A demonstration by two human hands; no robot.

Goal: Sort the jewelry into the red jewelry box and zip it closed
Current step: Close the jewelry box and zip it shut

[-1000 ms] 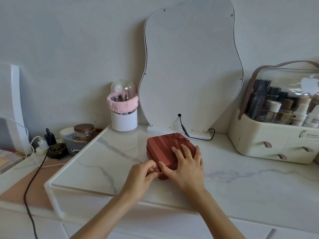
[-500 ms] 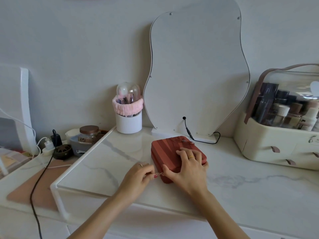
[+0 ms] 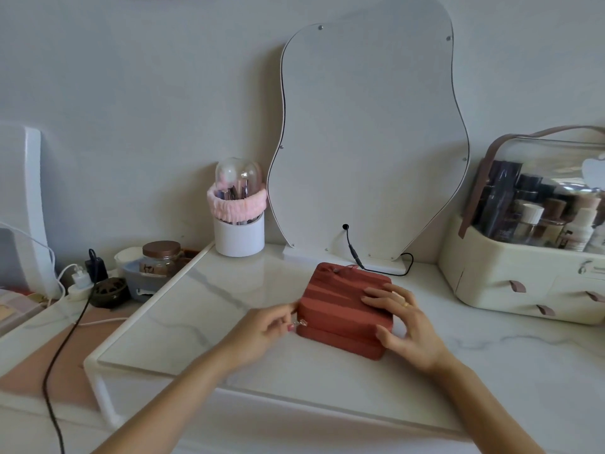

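The red jewelry box (image 3: 337, 303) lies with its lid down on the white marble tabletop (image 3: 203, 322), in front of the mirror. My left hand (image 3: 262, 332) pinches the small metal zipper pull (image 3: 300, 323) at the box's left front corner. My right hand (image 3: 404, 326) rests on the box's right side, fingers spread over the lid and thumb against the front wall. No loose jewelry shows on the table.
A wavy white mirror (image 3: 370, 142) with a black cable (image 3: 355, 253) stands behind the box. A white brush holder (image 3: 239, 234) sits back left. A cream cosmetics organizer (image 3: 523, 280) fills the right. Jars, chargers and a black cord (image 3: 65, 342) lie on the lower shelf at left.
My left hand has pulled the zipper pull leftward along the box's front to its left corner. My right hand shifted from the front left of the lid to its right side.
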